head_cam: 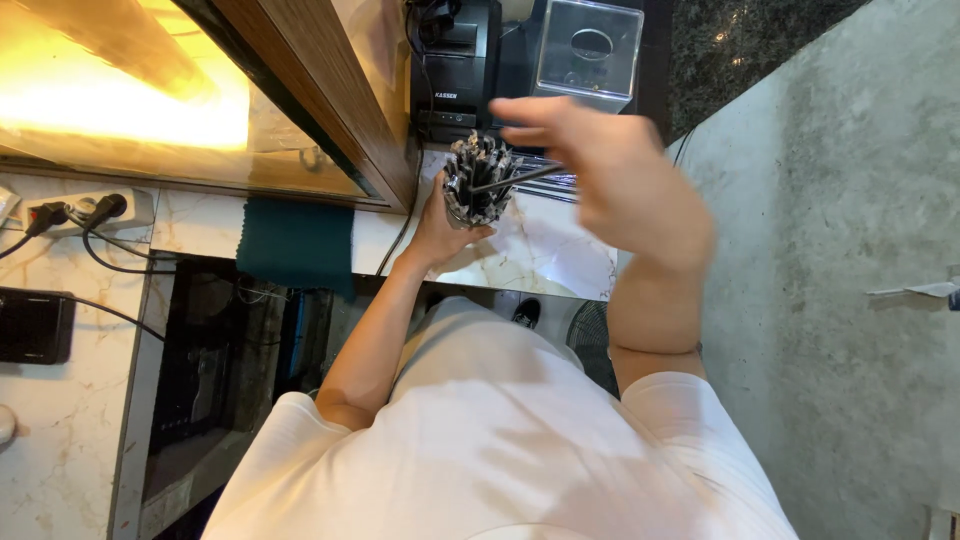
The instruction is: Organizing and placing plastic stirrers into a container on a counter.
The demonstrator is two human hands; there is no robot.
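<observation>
My left hand (437,228) is wrapped around a bundle of black straws (478,180), grip closed on the lower part of it, holding it up just above the marble bench (545,250) near the bench's far edge. The bundle stands roughly upright, its long axis running from my palm away from me, the open straw ends facing the camera. My left forearm reaches straight out from my white sleeve, wrist bent slightly inward.

My right hand (610,170) is up at the same height, a bit blurred (it's on the move, so details are soft). Its fingers are pinched together on a single black straw (515,179), grip closed on it. That straw lies nearly level, long axis running across from my right fingers to the bundle, its free end touching the bundle's top. My right elbow is bent sharply, forearm rising almost vertical.

Beyond the bundle, at the bench's back edge, sits a black receipt printer (455,65) and beside it a clear plastic box (588,50). Off to the left, a power strip (85,210) with plugs rests on the marble.
</observation>
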